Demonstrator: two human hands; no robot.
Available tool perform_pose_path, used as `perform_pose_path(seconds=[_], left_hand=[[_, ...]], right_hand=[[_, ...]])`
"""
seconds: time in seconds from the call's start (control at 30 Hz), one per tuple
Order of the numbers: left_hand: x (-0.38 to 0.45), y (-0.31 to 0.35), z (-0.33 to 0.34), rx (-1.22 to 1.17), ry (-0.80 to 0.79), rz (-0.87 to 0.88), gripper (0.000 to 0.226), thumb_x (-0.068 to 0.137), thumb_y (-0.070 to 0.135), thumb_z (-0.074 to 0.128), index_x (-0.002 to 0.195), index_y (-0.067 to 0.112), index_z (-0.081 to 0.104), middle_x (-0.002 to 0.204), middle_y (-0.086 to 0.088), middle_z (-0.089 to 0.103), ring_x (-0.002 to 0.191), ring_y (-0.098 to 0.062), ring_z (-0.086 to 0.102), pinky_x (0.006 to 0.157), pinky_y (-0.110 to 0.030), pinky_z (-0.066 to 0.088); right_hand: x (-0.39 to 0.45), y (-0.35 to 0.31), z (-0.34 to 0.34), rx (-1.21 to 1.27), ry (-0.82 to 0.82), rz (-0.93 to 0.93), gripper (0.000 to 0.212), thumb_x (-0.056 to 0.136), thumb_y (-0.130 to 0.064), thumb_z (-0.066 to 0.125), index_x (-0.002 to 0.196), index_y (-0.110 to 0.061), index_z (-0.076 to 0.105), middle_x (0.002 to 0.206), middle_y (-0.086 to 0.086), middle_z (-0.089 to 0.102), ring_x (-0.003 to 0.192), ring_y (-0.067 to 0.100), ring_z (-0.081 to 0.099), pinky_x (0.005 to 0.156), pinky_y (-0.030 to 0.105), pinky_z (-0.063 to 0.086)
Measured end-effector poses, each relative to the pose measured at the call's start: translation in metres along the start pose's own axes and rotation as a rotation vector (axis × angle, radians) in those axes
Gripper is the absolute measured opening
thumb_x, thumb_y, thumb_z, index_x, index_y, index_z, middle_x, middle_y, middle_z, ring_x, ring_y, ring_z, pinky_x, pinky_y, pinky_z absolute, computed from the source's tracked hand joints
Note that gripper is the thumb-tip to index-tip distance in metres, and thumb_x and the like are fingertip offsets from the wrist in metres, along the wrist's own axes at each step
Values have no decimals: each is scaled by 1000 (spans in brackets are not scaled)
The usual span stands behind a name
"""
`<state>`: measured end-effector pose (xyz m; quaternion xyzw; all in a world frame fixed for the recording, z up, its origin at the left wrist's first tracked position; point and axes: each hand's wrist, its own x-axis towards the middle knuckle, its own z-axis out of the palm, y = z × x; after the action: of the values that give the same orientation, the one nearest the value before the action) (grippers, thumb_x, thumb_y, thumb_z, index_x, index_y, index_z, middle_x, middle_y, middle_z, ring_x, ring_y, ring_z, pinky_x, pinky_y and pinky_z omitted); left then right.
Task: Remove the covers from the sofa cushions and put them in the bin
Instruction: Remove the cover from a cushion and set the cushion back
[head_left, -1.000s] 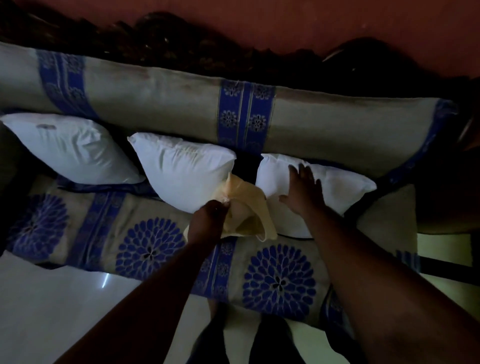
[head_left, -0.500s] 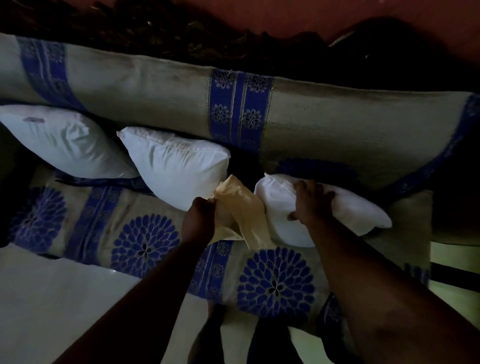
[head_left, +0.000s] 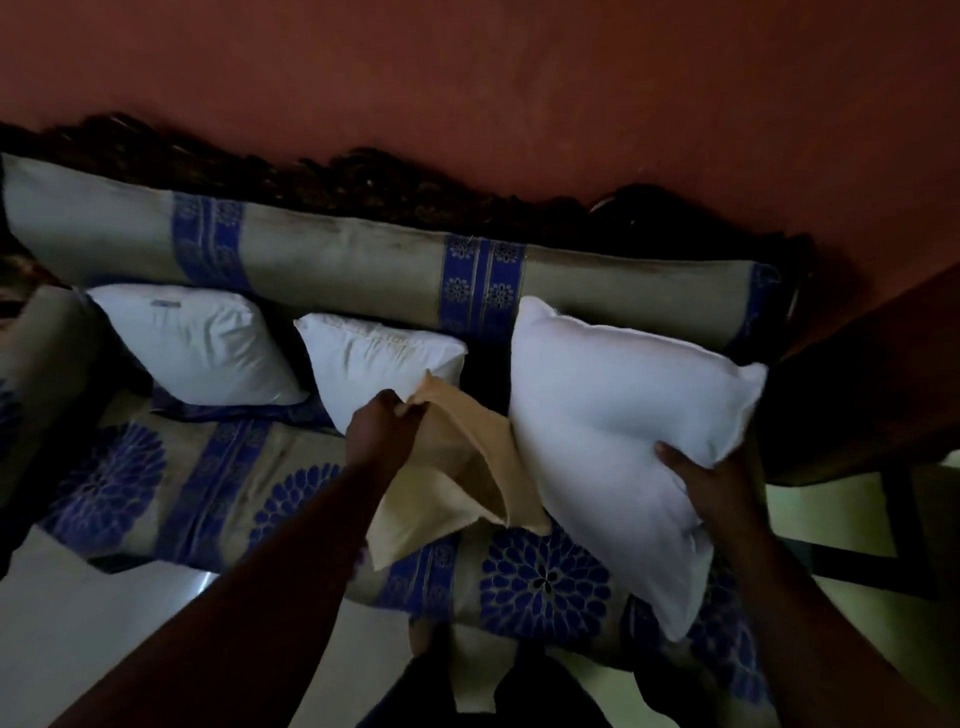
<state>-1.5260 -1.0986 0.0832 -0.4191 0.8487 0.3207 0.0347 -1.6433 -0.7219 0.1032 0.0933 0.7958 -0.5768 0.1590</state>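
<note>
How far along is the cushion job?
Mostly stripped: three cushions show bare white, two resting on the sofa and the third cushion lifted by the right hand. In hand: the left hand grips a removed tan cover. Left: binning that cover; no bin is in view.

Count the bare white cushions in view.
3: one at the sofa's left, one mid-seat behind the tan cover, one lifted by the right hand. More may be hidden.

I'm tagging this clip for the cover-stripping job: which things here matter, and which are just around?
Job:
- tan fabric cover, in left hand
- bare white cushion, held by right hand
- two other white cushions

Around:
- blue-patterned sofa
- red wall
</note>
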Motion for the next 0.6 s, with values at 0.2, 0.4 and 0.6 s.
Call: perform_pose_path(seconds=[0.2,0.4,0.6], left_hand=[[-26,-9,-69,136,17,-9,52,102,50,43,107,4,66,114,-20,66,108,-38,62,84,-38,47],[-73,-12,-101,-83,135,-71,47,103,39,47,103,-1,70,110,-24,69,103,-38,64,88,-40,51],[-123,17,-105,-213,182,-111,41,103,24,39,116,-2,67,118,-24,67,112,-42,61,82,-36,51]], right_hand=[[-73,-23,-27,180,79,-83,76,61,-54,91,128,-28,67,122,-13,70,117,16,63,107,46,46],[-95,-37,-40,342,-4,-167,80,58,-56,94,126,-22,68,125,-5,71,116,21,67,103,55,49],[-115,-61,-45,390,-157,-138,28,79,-22,85,104,-23,72,105,-8,75,105,17,70,93,42,56]])
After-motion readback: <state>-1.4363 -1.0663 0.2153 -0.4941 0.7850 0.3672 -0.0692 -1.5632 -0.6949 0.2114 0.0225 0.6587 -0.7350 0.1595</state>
